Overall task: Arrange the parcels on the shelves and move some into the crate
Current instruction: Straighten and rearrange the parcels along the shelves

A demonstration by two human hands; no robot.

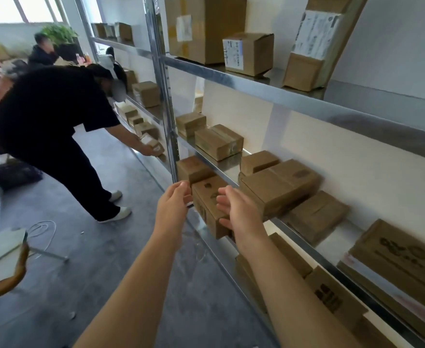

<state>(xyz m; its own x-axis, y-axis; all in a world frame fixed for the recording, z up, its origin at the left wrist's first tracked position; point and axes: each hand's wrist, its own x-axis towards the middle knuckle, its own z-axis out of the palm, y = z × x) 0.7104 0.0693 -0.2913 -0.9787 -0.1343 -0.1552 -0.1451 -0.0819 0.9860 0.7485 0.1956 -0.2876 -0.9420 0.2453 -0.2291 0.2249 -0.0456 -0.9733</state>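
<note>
A small brown cardboard parcel (207, 197) with dark print sits at the front edge of the lower metal shelf (227, 175). My left hand (173, 204) is cupped against its left side, thumb near the top corner. My right hand (236, 209) is on its right side, relaxed fingers touching the box. Neither hand clearly wraps round it. More parcels (279, 187) lie along the same shelf to the right, and another parcel (219, 141) sits on the shelf above. A dark crate (13, 174) stands on the floor at the far left.
A person in black (51, 116) bends towards the neighbouring shelf unit, holding a small box. The steel upright (167, 101) stands just left of my parcel. Large boxes (204, 28) fill the top shelf. A wooden seat (5, 275) and a white cable lie at lower left.
</note>
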